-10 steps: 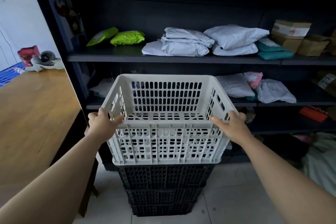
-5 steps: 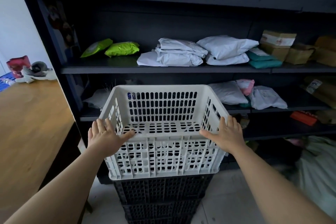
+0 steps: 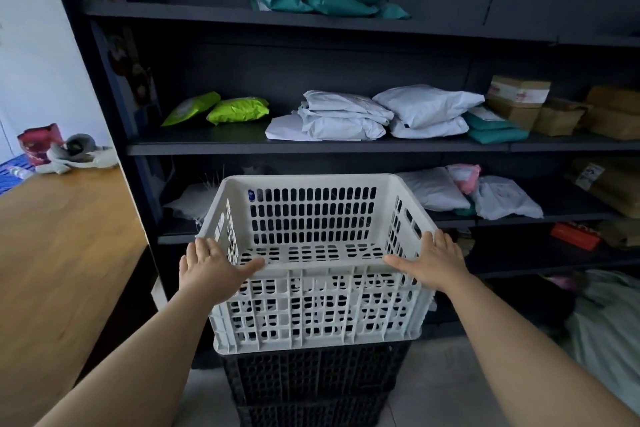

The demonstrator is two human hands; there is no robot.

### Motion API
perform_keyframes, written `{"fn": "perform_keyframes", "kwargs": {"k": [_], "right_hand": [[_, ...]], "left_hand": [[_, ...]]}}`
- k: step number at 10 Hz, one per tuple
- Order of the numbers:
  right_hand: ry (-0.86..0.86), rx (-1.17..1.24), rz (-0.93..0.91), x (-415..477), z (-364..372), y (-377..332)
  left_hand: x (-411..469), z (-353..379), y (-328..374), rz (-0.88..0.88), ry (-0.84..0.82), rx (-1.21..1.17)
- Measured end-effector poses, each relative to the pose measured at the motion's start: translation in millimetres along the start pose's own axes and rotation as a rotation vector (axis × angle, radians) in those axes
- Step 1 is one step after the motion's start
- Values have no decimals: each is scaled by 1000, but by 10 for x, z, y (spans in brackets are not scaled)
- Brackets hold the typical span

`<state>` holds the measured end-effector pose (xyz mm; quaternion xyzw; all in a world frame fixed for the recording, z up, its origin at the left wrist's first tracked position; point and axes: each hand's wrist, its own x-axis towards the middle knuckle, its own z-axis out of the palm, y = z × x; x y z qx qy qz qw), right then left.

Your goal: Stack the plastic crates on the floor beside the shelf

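Head cam, only view: white crate [image 3: 317, 291] sat on top of the black crates [image 3: 313, 378], stack on the floor right in front of the shelf [image 3: 311, 146]. Your left hand [image 3: 207, 269] and right hand [image 3: 434, 263] lay flat & open on the near corners of the rim, fingers spread, thumbs along the front edge, gripping nothing. Risk, imo: if the white crate wasn't fully seated, uneven pressure from you could've tipped or slid it off. Couldn't tell whether it had locked in all round; back edge was hidden.
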<state>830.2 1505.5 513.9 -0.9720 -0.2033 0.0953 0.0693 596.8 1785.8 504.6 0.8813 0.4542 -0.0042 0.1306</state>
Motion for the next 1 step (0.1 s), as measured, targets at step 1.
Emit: {"fn": "perform_keyframes", "kwargs": {"k": [1], "right_hand": [[137,-55,-97,7,-122,-94]], "left_hand": [[-14,-159,68,32,87,-34]]}}
